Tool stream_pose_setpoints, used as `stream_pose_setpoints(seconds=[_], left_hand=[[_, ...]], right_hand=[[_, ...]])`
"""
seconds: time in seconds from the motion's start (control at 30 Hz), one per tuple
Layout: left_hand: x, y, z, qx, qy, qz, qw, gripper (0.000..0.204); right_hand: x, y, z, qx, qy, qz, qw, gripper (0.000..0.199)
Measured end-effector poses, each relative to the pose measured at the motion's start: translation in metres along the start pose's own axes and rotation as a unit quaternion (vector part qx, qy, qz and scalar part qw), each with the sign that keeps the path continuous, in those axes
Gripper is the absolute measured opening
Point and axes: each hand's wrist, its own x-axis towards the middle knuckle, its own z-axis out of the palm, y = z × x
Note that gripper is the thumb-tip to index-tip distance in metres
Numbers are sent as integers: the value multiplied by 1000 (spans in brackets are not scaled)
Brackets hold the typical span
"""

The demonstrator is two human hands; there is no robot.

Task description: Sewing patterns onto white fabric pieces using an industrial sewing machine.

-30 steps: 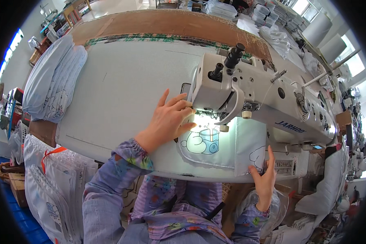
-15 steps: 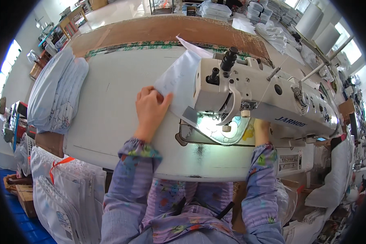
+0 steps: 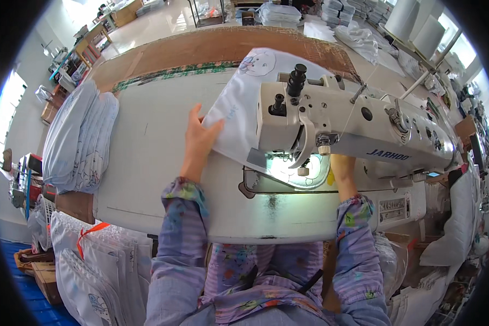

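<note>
My left hand (image 3: 197, 140) pinches the near-left edge of a white printed fabric piece (image 3: 243, 103), which stretches from behind the sewing machine head (image 3: 331, 127) back toward the far side of the table. Under the machine's arm my right hand (image 3: 342, 168) rests on the fabric near the lit needle area (image 3: 299, 169); its fingers are mostly hidden by the machine, so its grip is unclear. A cartoon print shows on the fabric's far corner (image 3: 258, 62).
A stack of folded pale-blue printed fabric pieces (image 3: 79, 136) lies at the white table's (image 3: 146, 179) left end. A brown board (image 3: 212, 49) runs along the far edge. Bagged goods (image 3: 87, 261) stand on the floor at lower left. Thread cones (image 3: 418, 24) and white cloth sit far right.
The fabric has moved away from me, past the needle to the far side of the machine. My left hand went with it, and my right hand moved under the machine arm.
</note>
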Motion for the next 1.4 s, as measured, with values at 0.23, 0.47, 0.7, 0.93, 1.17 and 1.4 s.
stream_pose_setpoints(seconds=[0.23, 0.47, 0.7, 0.93, 1.17, 1.4], left_hand=[[-51, 14, -23, 129, -6, 142, 981, 61], [-38, 15, -10, 153, -7, 142, 978, 37], [-24, 6, -7, 161, 9, 179, 970, 34], [-30, 8, -4, 161, 1, 159, 974, 33], [-32, 5, -11, 128, 17, 129, 983, 32], [-19, 0, -9, 184, 19, 204, 961, 34]], right_hand=[[-11, -5, -24, 149, -78, 114, 979, 14], [-14, -8, -16, 170, -51, 55, 983, 17], [-15, -9, -16, 140, -52, 66, 987, 19], [-14, 2, -12, 116, -17, 33, 993, 18], [-13, 4, -9, 133, -52, 70, 987, 16], [-4, -6, -8, 143, -22, 37, 989, 16]])
